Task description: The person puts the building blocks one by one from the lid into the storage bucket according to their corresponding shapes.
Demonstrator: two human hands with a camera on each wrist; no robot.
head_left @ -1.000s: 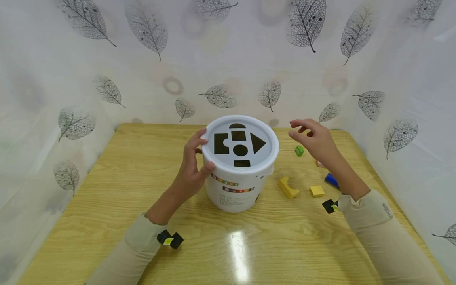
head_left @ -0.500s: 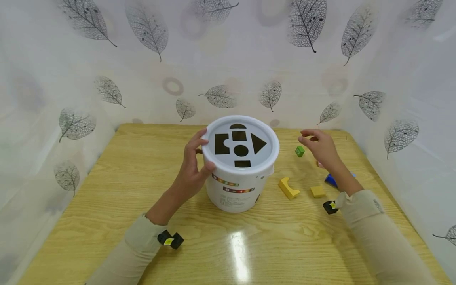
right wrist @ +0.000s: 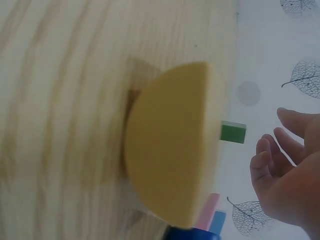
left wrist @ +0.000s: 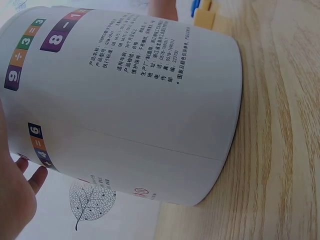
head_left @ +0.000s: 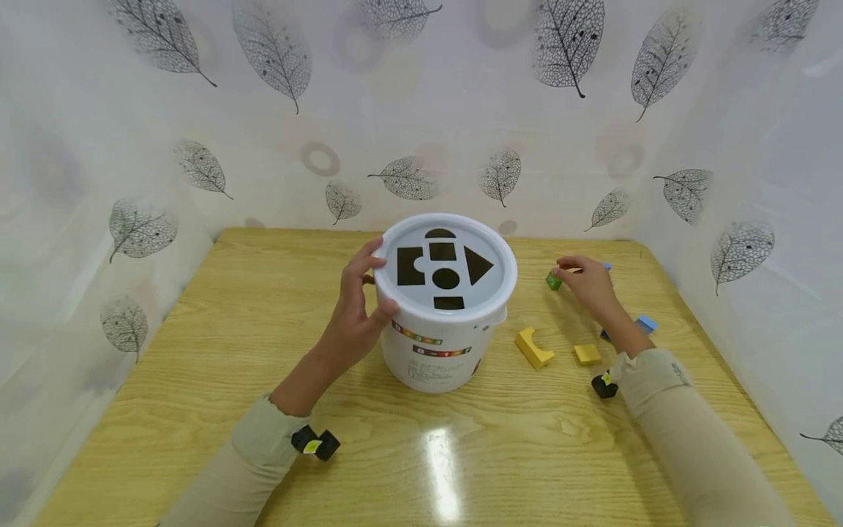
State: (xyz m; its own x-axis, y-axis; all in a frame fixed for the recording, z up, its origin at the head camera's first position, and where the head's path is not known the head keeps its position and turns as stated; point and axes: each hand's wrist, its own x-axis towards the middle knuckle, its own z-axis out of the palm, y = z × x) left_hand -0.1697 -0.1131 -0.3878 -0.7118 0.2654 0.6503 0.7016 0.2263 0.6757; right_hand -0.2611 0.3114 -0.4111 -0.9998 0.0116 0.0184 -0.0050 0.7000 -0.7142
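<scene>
A white bucket point(head_left: 431, 359) stands upright on the table, topped by a white lid point(head_left: 411, 296) with several shaped holes. My left hand point(head_left: 356, 300) grips its left side at the rim, thumb in front and fingers behind. To the right, my right hand point(head_left: 589, 285) is over a small green block point(head_left: 553, 281), fingertips overlapping it in the head view. In the right wrist view the thumb and fingers are spread apart, with a gap between them and the green block.
A yellow notched block point(head_left: 534, 349) lies right of the bucket. Beside it is a yellow half-round block point(right wrist: 167, 142), large in the right wrist view. A blue piece point(head_left: 647, 325) is partly behind the right wrist. A pink piece point(right wrist: 206, 212) shows in the right wrist view.
My right hand has moved down and slightly right, to the green block. A small blue piece behind it has come into view. The left hand and bucket stay put.
</scene>
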